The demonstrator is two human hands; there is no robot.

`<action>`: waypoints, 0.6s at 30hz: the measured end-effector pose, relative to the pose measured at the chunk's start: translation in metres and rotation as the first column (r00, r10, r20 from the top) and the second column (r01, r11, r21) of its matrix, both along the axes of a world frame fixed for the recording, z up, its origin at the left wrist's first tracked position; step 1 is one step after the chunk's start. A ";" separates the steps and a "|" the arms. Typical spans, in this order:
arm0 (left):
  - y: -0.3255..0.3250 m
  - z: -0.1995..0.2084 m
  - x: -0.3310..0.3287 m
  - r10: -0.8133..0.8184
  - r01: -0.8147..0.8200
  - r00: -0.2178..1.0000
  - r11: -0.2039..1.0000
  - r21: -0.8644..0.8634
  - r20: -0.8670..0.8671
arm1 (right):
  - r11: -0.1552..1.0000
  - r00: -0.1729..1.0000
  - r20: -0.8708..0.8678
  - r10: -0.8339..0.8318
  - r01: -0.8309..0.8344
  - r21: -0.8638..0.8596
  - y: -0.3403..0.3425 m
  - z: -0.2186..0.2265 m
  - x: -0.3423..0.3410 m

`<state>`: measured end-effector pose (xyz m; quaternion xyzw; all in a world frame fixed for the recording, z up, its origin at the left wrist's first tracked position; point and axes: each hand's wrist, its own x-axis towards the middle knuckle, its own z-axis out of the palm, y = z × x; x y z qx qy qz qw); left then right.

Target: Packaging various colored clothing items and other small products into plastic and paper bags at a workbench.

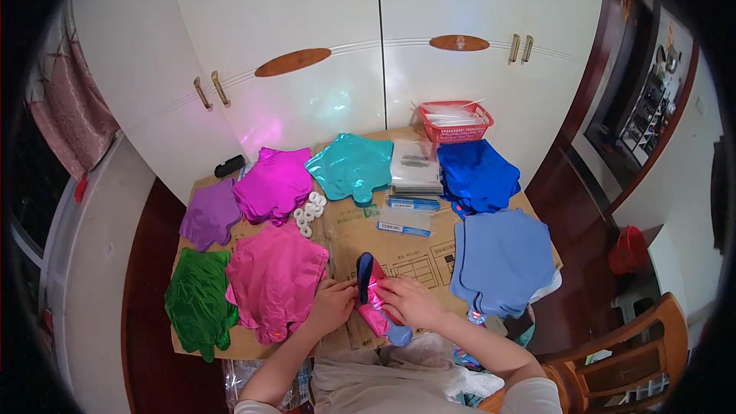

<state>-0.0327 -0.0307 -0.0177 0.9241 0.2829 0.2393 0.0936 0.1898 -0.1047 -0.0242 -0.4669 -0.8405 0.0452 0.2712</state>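
In front of me a folded bundle of foil balloons point(373, 317) stands on the cardboard, with pink, dark blue and light blue layers showing. My left hand point(333, 305) grips its left side, fingers closed against it. From the right, my right hand point(412, 303) presses its fingers onto the pink foil. Left of my hands lies a pile of flat pink foil balloons point(276, 276); a light blue pile point(504, 261) lies to the right. The fingertips are partly hidden by the bundle.
Around the cardboard-covered table point(345, 234) lie green point(199, 299), purple point(209, 215), magenta point(274, 182), teal point(351, 165) and dark blue point(477, 174) foil piles. White rolls point(307, 215), clear bags point(415, 167), blue-headed packets point(404, 227) and a red basket point(458, 132) sit farther back. A wooden chair point(636, 353) stands right.
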 end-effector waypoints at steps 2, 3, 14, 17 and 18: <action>0.000 -0.003 0.001 0.030 -0.029 1.000 0.998 -0.047 0.009 | 1.000 1.000 -0.003 -0.006 0.006 0.029 0.001 -0.004 0.000; 0.001 -0.008 -0.001 0.050 -0.050 0.999 0.997 -0.052 -0.016 | 1.000 1.000 -0.002 -0.007 0.007 0.017 0.001 -0.003 -0.001; -0.005 0.005 0.003 -0.110 0.119 0.992 0.976 0.182 -0.057 | 0.997 0.999 -0.024 -0.032 0.030 -0.076 0.001 -0.009 0.003; -0.005 0.006 -0.004 -0.130 0.153 0.984 0.965 0.213 -0.118 | 0.979 0.968 -0.219 -0.121 0.080 -0.189 -0.007 0.014 0.001; -0.005 0.006 -0.003 -0.139 0.165 0.982 0.961 0.223 -0.128 | 0.986 0.972 -0.212 -0.100 0.068 -0.153 -0.007 0.011 0.003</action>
